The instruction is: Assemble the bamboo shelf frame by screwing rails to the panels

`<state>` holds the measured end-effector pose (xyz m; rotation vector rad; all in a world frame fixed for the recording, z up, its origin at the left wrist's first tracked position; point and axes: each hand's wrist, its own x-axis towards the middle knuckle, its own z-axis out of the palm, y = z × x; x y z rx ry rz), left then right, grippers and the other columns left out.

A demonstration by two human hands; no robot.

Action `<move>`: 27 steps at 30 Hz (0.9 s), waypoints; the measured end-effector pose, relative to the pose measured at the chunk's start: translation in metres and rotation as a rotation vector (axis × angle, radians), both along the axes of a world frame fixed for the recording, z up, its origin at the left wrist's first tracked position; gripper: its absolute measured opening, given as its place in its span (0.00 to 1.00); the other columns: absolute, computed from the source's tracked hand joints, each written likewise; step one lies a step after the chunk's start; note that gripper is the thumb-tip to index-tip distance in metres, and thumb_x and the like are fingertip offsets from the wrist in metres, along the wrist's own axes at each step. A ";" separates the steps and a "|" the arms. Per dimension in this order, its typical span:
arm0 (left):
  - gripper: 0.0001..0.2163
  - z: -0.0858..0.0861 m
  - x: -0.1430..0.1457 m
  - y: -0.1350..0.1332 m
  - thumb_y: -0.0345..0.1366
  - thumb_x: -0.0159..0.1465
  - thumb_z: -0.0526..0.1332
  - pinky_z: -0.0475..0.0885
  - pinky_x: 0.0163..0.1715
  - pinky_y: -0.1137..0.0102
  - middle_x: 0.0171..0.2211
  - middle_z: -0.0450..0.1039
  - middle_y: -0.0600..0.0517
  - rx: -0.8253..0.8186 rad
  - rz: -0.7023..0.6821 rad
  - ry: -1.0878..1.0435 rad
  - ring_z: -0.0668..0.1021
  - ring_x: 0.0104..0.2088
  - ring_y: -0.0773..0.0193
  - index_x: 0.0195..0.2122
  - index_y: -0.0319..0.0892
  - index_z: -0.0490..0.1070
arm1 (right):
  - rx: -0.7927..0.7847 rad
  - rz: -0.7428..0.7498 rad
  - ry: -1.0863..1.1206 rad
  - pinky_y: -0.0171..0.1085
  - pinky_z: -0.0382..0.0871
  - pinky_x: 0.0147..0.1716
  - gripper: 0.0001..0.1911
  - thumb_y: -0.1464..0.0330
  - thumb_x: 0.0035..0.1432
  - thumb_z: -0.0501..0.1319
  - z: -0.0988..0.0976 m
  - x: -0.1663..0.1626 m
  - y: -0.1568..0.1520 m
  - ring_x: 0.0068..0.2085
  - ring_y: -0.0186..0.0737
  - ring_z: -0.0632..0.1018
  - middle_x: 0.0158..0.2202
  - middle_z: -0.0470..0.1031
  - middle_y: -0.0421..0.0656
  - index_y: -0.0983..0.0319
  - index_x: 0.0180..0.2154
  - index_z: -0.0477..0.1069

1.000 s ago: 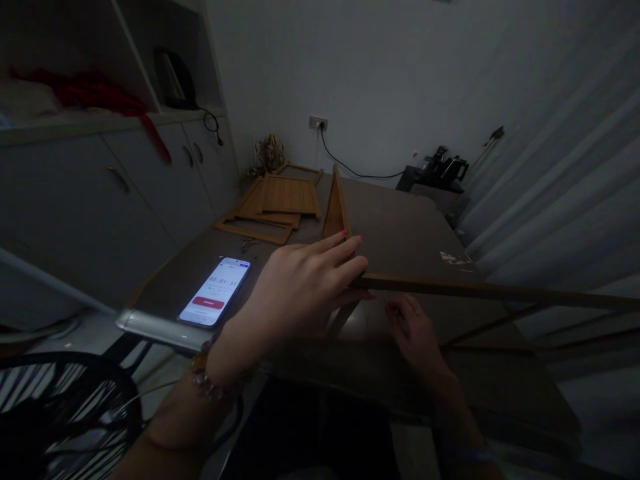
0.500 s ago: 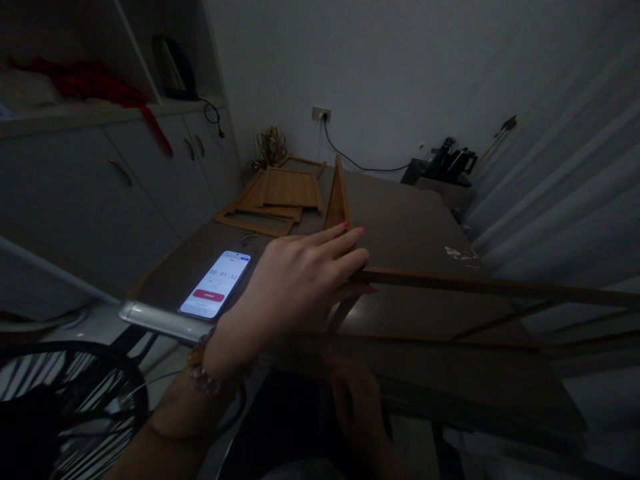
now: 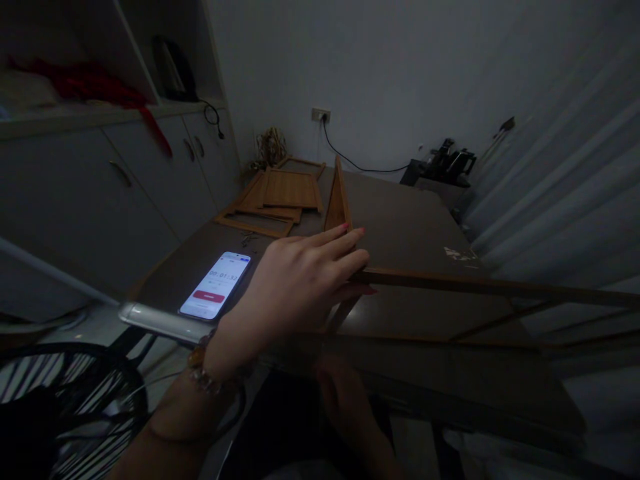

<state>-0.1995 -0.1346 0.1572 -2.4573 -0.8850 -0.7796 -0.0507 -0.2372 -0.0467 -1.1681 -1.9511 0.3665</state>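
1. Since a second ago the right hand has dropped off the worktop and now hangs below its near edge; whether it grips anything, I cannot tell.
2. That leaves the left hand alone clasping the wooden frame at its corner, right of the phone.
3. The frame's long rail runs away rightward from the phone, nearly level, and its other side stands on edge pointing toward the far wall.

One phone, two hands, one table, and perhaps four flat wooden frames in the dim stack.
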 end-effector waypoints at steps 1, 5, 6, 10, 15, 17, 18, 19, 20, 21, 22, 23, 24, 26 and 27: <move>0.13 0.000 0.000 0.000 0.49 0.65 0.56 0.74 0.36 0.71 0.56 0.71 0.56 0.001 0.000 0.000 0.74 0.55 0.62 0.36 0.46 0.70 | -0.006 0.007 0.000 0.32 0.71 0.35 0.11 0.68 0.69 0.47 0.000 0.000 0.000 0.35 0.35 0.77 0.34 0.76 0.42 0.59 0.40 0.67; 0.13 0.000 0.000 0.000 0.49 0.65 0.56 0.74 0.37 0.71 0.56 0.72 0.57 0.000 -0.003 -0.003 0.74 0.55 0.62 0.37 0.46 0.71 | -0.017 0.011 0.005 0.32 0.70 0.35 0.11 0.68 0.69 0.47 0.001 0.000 0.001 0.35 0.35 0.76 0.35 0.76 0.42 0.59 0.40 0.67; 0.13 0.000 0.000 -0.001 0.49 0.65 0.56 0.74 0.37 0.71 0.56 0.72 0.56 -0.002 -0.004 -0.005 0.74 0.55 0.62 0.37 0.46 0.71 | -0.027 0.010 0.006 0.32 0.70 0.35 0.11 0.68 0.69 0.47 0.001 0.000 0.001 0.35 0.35 0.76 0.35 0.75 0.42 0.59 0.40 0.67; 0.12 0.000 0.001 0.000 0.48 0.65 0.57 0.74 0.36 0.71 0.56 0.72 0.56 -0.003 -0.010 -0.011 0.75 0.54 0.61 0.36 0.45 0.72 | -0.047 0.010 0.013 0.32 0.70 0.36 0.11 0.67 0.69 0.47 0.000 0.000 0.003 0.36 0.35 0.76 0.35 0.75 0.42 0.59 0.40 0.67; 0.13 0.000 0.000 0.000 0.49 0.65 0.57 0.74 0.36 0.72 0.56 0.72 0.56 -0.005 -0.006 -0.009 0.75 0.54 0.61 0.36 0.45 0.72 | 0.001 0.032 -0.006 0.32 0.70 0.36 0.10 0.68 0.69 0.47 0.000 0.001 0.005 0.35 0.35 0.76 0.35 0.75 0.43 0.59 0.41 0.67; 0.13 0.000 0.000 -0.001 0.49 0.65 0.57 0.74 0.36 0.71 0.56 0.72 0.56 -0.004 -0.003 -0.011 0.75 0.54 0.61 0.36 0.45 0.72 | -0.010 0.053 -0.013 0.32 0.71 0.36 0.10 0.69 0.68 0.48 0.000 0.002 0.005 0.35 0.35 0.76 0.35 0.75 0.43 0.60 0.41 0.67; 0.13 0.000 0.000 -0.001 0.49 0.65 0.57 0.74 0.36 0.71 0.56 0.72 0.56 -0.003 -0.006 -0.012 0.75 0.54 0.61 0.36 0.45 0.72 | -0.006 0.057 -0.021 0.33 0.71 0.36 0.10 0.69 0.68 0.48 0.000 0.002 0.005 0.35 0.35 0.76 0.35 0.75 0.43 0.60 0.42 0.67; 0.13 0.000 0.000 -0.001 0.49 0.65 0.57 0.75 0.36 0.71 0.56 0.72 0.55 -0.003 -0.010 -0.012 0.75 0.54 0.61 0.36 0.45 0.72 | 0.004 0.057 -0.033 0.33 0.71 0.36 0.10 0.69 0.68 0.48 0.000 0.002 0.005 0.35 0.36 0.76 0.35 0.76 0.43 0.60 0.42 0.67; 0.13 0.001 0.000 -0.001 0.48 0.65 0.57 0.75 0.36 0.71 0.56 0.72 0.55 -0.004 -0.014 -0.011 0.75 0.54 0.61 0.36 0.45 0.72 | 0.017 0.054 -0.048 0.33 0.71 0.36 0.10 0.69 0.68 0.48 0.000 0.002 0.005 0.35 0.36 0.76 0.35 0.76 0.44 0.60 0.41 0.67; 0.13 0.001 0.000 -0.001 0.48 0.65 0.57 0.75 0.36 0.71 0.56 0.72 0.55 -0.003 -0.017 -0.011 0.75 0.54 0.61 0.36 0.45 0.72 | 0.033 0.048 -0.065 0.34 0.71 0.35 0.11 0.68 0.69 0.47 0.000 0.002 0.005 0.35 0.36 0.76 0.35 0.76 0.44 0.60 0.41 0.67; 0.13 0.001 0.000 -0.001 0.48 0.65 0.56 0.75 0.36 0.71 0.56 0.72 0.55 -0.004 -0.018 -0.011 0.75 0.54 0.61 0.36 0.45 0.72 | 0.049 0.039 -0.078 0.34 0.71 0.35 0.11 0.68 0.69 0.47 0.000 0.002 0.005 0.34 0.36 0.76 0.35 0.76 0.43 0.60 0.41 0.67; 0.13 0.001 0.000 -0.001 0.48 0.65 0.56 0.75 0.36 0.71 0.55 0.72 0.55 -0.003 -0.017 -0.011 0.75 0.54 0.60 0.36 0.45 0.72 | 0.061 0.030 -0.089 0.34 0.71 0.34 0.11 0.68 0.69 0.47 0.000 0.001 0.006 0.34 0.36 0.76 0.34 0.76 0.43 0.60 0.40 0.67; 0.13 0.001 0.000 -0.001 0.49 0.65 0.56 0.75 0.36 0.71 0.55 0.72 0.55 -0.002 -0.014 -0.012 0.75 0.54 0.60 0.36 0.45 0.72 | 0.071 0.023 -0.097 0.34 0.71 0.34 0.11 0.67 0.69 0.47 0.001 0.001 0.006 0.33 0.36 0.76 0.34 0.76 0.43 0.59 0.40 0.67; 0.13 0.000 0.001 0.000 0.49 0.65 0.56 0.75 0.36 0.71 0.56 0.72 0.55 0.001 -0.013 -0.012 0.75 0.54 0.60 0.36 0.45 0.71 | 0.095 0.011 -0.106 0.34 0.71 0.34 0.11 0.67 0.69 0.47 0.001 -0.001 0.006 0.33 0.36 0.76 0.33 0.76 0.43 0.59 0.39 0.67; 0.13 0.000 0.001 0.000 0.49 0.65 0.56 0.75 0.36 0.71 0.56 0.72 0.55 0.002 -0.012 -0.013 0.75 0.54 0.60 0.36 0.45 0.71 | 0.105 0.007 -0.109 0.34 0.71 0.34 0.12 0.67 0.69 0.46 0.001 -0.001 0.006 0.33 0.36 0.75 0.33 0.75 0.43 0.60 0.39 0.67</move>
